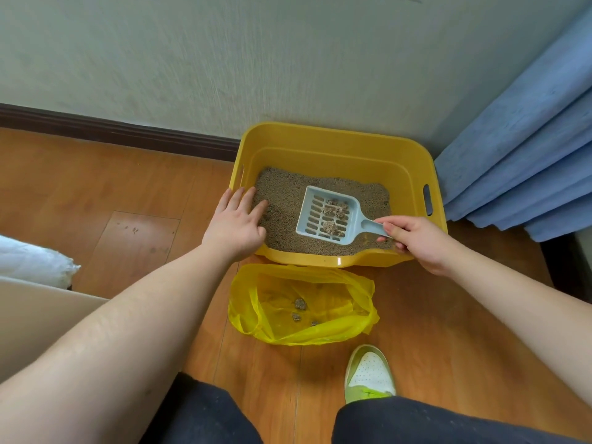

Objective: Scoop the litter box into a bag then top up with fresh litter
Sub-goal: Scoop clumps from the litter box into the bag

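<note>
Presently the right hand [416, 240] is pinching the scoop [330, 214], holding clumps [333, 216] over the litter box [333, 145]; the left hand [237, 219], fingers apart, is steadying its rim; tilting en route to the near bag [301, 302] risks spilling.

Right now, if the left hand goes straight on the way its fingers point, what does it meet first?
The left hand points up-right across the litter. It would probably meet the far wall of the yellow litter box first; depth is unclear.
</note>
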